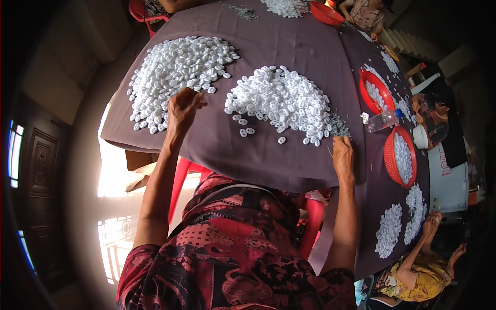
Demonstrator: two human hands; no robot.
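My left hand [182,109] rests at the near edge of a large heap of small white plastic pieces [175,72], its fingers curled around one or two of them. My right hand [343,155] lies on the dark purple tablecloth [289,46], its fingertips touching a small bunch of thin grey metal pins [338,126]. A second heap of white pieces [281,101] lies between my hands, with a few loose pieces [247,131] strewn in front of it.
Two red mesh baskets [386,155] [364,77] with white pieces and a clear plastic bottle [381,121] sit to the right. Other people work at the far end and the right side. A red bowl [325,13] stands at the far edge. Smaller white heaps [390,230] lie lower right.
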